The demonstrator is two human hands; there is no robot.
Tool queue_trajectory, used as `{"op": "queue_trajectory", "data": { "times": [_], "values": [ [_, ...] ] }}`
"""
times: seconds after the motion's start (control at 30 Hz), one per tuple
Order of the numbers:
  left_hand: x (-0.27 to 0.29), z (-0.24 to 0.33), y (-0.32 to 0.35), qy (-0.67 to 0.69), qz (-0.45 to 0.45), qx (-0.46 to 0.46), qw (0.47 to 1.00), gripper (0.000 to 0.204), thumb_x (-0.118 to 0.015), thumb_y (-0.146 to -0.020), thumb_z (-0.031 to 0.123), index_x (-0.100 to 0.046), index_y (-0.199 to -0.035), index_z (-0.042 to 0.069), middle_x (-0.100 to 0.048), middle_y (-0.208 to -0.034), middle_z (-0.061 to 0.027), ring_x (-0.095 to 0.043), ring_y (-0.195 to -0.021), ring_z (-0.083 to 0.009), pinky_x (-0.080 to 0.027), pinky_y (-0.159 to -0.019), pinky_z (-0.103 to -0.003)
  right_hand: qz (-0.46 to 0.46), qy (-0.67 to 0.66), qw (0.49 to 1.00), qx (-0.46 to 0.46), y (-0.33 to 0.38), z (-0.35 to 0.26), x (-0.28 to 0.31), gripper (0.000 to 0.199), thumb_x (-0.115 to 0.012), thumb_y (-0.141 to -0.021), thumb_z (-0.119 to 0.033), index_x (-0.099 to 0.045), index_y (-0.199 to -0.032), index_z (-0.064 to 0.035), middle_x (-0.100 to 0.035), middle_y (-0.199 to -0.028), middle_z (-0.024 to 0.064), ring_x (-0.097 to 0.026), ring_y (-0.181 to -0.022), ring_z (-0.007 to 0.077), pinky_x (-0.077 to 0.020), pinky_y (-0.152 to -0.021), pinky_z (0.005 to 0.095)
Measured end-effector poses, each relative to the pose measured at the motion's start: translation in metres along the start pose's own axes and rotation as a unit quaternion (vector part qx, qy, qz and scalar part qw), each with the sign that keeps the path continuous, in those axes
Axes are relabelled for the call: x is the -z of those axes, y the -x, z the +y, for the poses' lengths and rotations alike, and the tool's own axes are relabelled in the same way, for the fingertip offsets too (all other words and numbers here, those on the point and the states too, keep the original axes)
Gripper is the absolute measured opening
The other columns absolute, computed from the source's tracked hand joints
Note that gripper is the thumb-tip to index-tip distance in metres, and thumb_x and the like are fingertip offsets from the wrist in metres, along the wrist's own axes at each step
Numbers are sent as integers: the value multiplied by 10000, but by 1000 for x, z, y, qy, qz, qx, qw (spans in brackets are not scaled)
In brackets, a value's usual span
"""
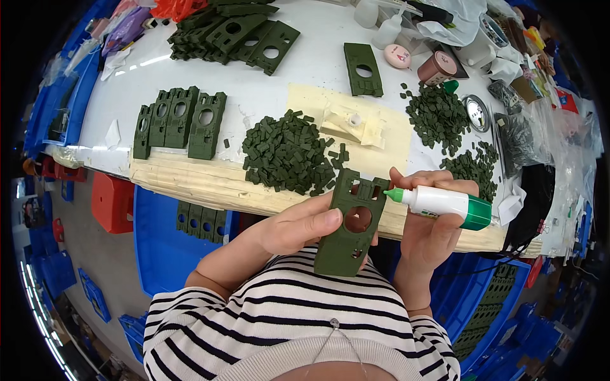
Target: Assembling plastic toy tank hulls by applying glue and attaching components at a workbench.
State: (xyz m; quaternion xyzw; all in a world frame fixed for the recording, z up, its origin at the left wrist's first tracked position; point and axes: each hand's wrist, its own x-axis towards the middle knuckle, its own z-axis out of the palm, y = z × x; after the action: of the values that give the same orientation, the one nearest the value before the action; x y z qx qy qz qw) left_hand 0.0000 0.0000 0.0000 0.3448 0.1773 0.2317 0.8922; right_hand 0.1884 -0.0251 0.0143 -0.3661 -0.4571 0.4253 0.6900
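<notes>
My left hand [298, 225] grips a dark green plastic model tank hull [340, 254] with a round hole through it, thumb along its left edge and fingers behind it. In my right hand [429, 235] is a white glue bottle [435, 201] with a green cap and a green nozzle, held sideways. The nozzle tip points left and meets, or nearly meets, the hull's upper right edge; I cannot tell which. Just beyond the hull lies a heap of small dark green plastic pieces [286, 152] on the table.
Several similar hulls [206, 124] stand at the left, with a larger pile [235, 32] at the back. More small pieces [438, 117] lie at the right, near a pinkish jar [437, 68]. A pale block [352, 124] sits mid-table. Blue bins [155, 254] flank me below the table edge.
</notes>
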Motion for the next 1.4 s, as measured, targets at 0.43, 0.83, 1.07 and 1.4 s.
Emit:
{"op": "queue_trajectory", "data": {
  "times": [0.43, 0.83, 1.07, 1.4],
  "values": [
    [10, -7, 1, 43, -68, -25, 996, 667, -422, -968, 418, -215, -1420, -27, -535, -1158, -208, -607, -978, -280, -507, -836, -392, 4, 14, 1000, 2, 0, -1, -2, 520, -562, -886, -491, -381, -1068, -39, -548, -971, 179, -616, -921, 301, -510, -886, 564],
    [13, -6, 2, 48, -92, -24, 994, 615, -394, -996, 368, -196, -1432, -18, -514, -1187, -204, -589, -1016, -270, -490, -874, -381, 7, 16, 1000, 1, 0, -3, -4, 513, -582, -881, -473, -384, -1074, -40, -552, -966, 172, -617, -930, 298, -510, -890, 563],
    [13, -7, 2, 60, -88, -27, 994, 609, -370, -999, 380, -200, -1429, -17, -516, -1180, -212, -595, -1000, -285, -496, -861, -397, -6, -17, 1000, 1, -2, -1, 0, 510, -564, -886, -488, -387, -1065, -45, -561, -954, 172, -626, -919, 300, -506, -898, 564],
    [10, -1, 0, 59, -86, -33, 994, 585, -346, -1007, 366, -209, -1418, -27, -521, -1163, -220, -599, -981, -292, -501, -848, -405, -11, 20, 1000, 16, -3, -1, -3, 510, -565, -889, -480, -391, -1051, -29, -579, -942, 184, -640, -890, 321, -507, -894, 561]
  ]
}}
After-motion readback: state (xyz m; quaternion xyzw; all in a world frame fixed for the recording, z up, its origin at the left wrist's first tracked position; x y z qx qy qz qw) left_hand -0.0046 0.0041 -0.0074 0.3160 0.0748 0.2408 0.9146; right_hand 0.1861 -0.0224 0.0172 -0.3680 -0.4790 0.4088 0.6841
